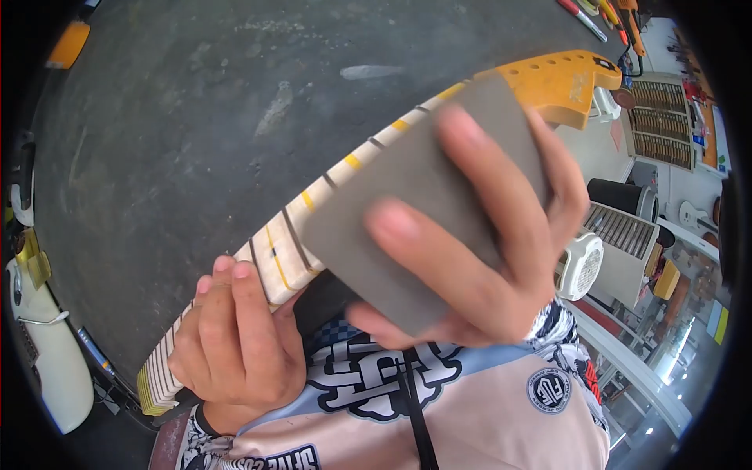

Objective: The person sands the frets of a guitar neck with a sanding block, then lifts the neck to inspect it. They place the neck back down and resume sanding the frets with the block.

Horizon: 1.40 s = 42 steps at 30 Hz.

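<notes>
A guitar neck with a pale fretboard [283, 251] and an orange headstock [568, 78] lies diagonally over the dark work surface. Strips of yellow show between its frets. My left hand [239, 341] is wrapped round the neck at its lower part, fingertips on the fretboard's edge. In my right hand [486, 235] is a flat grey rectangular block [423, 180], gripped with spread fingers on its face and the thumb at its lower edge. The block covers the upper part of the fretboard, and the hand is slightly blurred.
The dark work surface [180, 117] spreads behind the neck. A white guitar body [55, 368] and a blue marker [94, 350] are at the left edge. A red-and-white marker [581, 19] lies at the top right. Drawer racks [662, 117] and a white stool [581, 266] stand beyond.
</notes>
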Tool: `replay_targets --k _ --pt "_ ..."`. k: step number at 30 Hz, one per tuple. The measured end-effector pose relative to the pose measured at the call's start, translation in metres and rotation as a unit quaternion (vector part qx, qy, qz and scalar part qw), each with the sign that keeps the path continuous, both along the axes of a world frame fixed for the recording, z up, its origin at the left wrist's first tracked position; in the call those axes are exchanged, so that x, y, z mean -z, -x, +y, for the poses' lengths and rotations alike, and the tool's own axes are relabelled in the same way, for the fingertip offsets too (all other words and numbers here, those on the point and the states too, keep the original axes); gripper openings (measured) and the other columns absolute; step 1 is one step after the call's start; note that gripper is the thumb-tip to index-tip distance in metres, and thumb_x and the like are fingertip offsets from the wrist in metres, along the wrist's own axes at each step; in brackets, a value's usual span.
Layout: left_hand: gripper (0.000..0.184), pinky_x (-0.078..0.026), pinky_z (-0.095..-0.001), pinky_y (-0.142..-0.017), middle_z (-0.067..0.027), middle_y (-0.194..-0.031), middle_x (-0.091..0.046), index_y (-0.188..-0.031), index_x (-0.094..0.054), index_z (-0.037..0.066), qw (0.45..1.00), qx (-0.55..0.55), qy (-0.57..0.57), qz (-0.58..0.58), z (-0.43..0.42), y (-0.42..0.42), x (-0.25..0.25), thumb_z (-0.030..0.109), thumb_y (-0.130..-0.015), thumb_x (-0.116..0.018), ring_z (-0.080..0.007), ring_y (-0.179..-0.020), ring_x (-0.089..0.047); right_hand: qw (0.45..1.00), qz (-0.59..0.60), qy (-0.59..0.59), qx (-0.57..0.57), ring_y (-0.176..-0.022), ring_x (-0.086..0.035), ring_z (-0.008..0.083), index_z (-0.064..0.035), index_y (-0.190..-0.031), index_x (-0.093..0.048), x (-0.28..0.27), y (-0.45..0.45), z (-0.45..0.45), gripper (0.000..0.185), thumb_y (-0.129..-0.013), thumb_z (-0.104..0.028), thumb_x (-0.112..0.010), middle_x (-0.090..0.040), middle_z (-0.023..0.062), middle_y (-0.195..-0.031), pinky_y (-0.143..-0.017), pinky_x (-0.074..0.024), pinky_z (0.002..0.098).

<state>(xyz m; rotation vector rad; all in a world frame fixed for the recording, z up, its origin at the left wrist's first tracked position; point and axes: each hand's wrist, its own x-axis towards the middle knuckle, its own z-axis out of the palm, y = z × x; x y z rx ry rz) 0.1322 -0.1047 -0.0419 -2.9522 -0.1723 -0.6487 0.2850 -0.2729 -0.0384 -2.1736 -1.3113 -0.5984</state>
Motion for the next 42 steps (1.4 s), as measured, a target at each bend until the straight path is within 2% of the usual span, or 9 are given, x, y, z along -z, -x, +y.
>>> replay_targets --k 10,17,22,26,29,32,35,39,42 --pt "0.039 -0.047 -0.0349 -0.067 -0.0135 -0.104 -0.074 -0.116 -0.068 -0.001 1.000 -0.014 -0.010 -0.002 -0.002 0.000 0.000 0.029 -0.091 -0.073 -0.0302 -0.084 -0.069 0.999 -0.004 0.038 -0.008 -0.109 -0.063 0.0425 -0.0163 -0.112 -0.074 -0.008 -0.007 0.014 0.057 -0.079 -0.063 -0.070 -0.065 0.0282 -0.123 -0.098 -0.0468 0.0522" --pt "0.042 -0.047 -0.0338 -0.068 -0.0105 -0.101 -0.074 -0.114 -0.070 0.001 1.000 -0.027 -0.003 -0.011 -0.003 -0.002 0.001 0.032 -0.088 -0.077 -0.0278 -0.085 -0.069 0.999 -0.021 -0.002 0.044 -0.118 -0.052 0.0573 -0.0238 -0.136 -0.055 0.012 0.036 -0.054 0.062 -0.094 -0.069 -0.048 -0.057 0.0283 -0.133 -0.099 -0.0425 0.0665" --pt "0.041 -0.047 -0.0342 -0.067 -0.0102 -0.101 -0.073 -0.115 -0.070 0.000 1.000 -0.026 -0.010 -0.016 -0.005 -0.003 0.001 0.031 -0.089 -0.076 -0.0274 -0.083 -0.068 1.000 -0.017 0.021 0.002 -0.117 -0.057 0.0498 -0.0157 -0.134 -0.058 0.009 0.023 -0.031 0.066 -0.090 -0.064 -0.058 -0.058 0.0300 -0.131 -0.101 -0.0423 0.0633" --pt "0.040 -0.047 -0.0345 -0.066 -0.0105 -0.100 -0.072 -0.116 -0.070 0.001 1.000 -0.020 -0.013 -0.013 -0.002 -0.001 0.002 0.032 -0.090 -0.074 -0.0275 -0.082 -0.067 0.999 -0.019 0.032 -0.038 -0.116 -0.060 0.0428 -0.0106 -0.124 -0.068 0.000 -0.010 0.008 0.063 -0.078 -0.053 -0.076 -0.063 0.0280 -0.126 -0.103 -0.0428 0.0556" --pt "0.041 -0.047 -0.0345 -0.066 -0.0106 -0.099 -0.072 -0.116 -0.070 0.001 0.999 -0.027 -0.008 -0.019 -0.003 -0.002 0.003 0.032 -0.091 -0.073 -0.0279 -0.081 -0.066 0.999 -0.010 0.023 -0.045 -0.115 -0.061 0.0394 -0.0097 -0.118 -0.072 -0.006 -0.014 0.020 0.061 -0.070 -0.046 -0.081 -0.066 0.0261 -0.123 -0.103 -0.0433 0.0523" --pt "0.041 -0.047 -0.0346 -0.066 -0.0105 -0.099 -0.072 -0.116 -0.070 0.001 0.999 -0.017 -0.016 -0.027 -0.002 -0.002 0.003 0.032 -0.090 -0.074 -0.0277 -0.081 -0.067 0.998 0.000 0.052 -0.022 -0.115 -0.058 0.0452 -0.0127 -0.122 -0.068 -0.006 -0.001 0.000 0.059 -0.080 -0.052 -0.074 -0.063 0.0287 -0.126 -0.102 -0.0431 0.0566" --pt "0.043 -0.047 -0.0348 -0.065 -0.0106 -0.099 -0.072 -0.116 -0.069 0.000 0.999 -0.019 -0.011 -0.026 -0.002 -0.003 0.003 0.032 -0.088 -0.076 -0.0273 -0.081 -0.067 0.998 0.018 0.067 0.010 -0.117 -0.054 0.0520 -0.0164 -0.131 -0.059 -0.005 0.025 -0.040 0.060 -0.091 -0.061 -0.057 -0.058 0.0322 -0.130 -0.101 -0.0412 0.0637" --pt "0.042 -0.045 -0.0336 -0.064 -0.0093 -0.100 -0.073 -0.114 -0.070 0.001 0.999 -0.024 0.000 -0.024 -0.002 -0.005 0.003 0.033 -0.087 -0.077 -0.0260 -0.081 -0.067 0.999 -0.036 0.002 0.026 -0.118 -0.053 0.0536 -0.0164 -0.134 -0.054 0.011 0.028 -0.043 0.061 -0.096 -0.064 -0.046 -0.055 0.0347 -0.130 -0.101 -0.0414 0.0676" --pt "0.036 -0.043 -0.0319 -0.062 -0.0072 -0.096 -0.073 -0.110 -0.071 0.005 0.998 -0.041 -0.003 -0.037 -0.002 -0.005 0.006 0.034 -0.090 -0.073 -0.0240 -0.077 -0.067 0.999 -0.031 0.007 0.001 -0.116 -0.057 0.0494 -0.0143 -0.124 -0.063 0.009 0.014 -0.022 0.058 -0.088 -0.060 -0.059 -0.059 0.0310 -0.128 -0.101 -0.0425 0.0601"
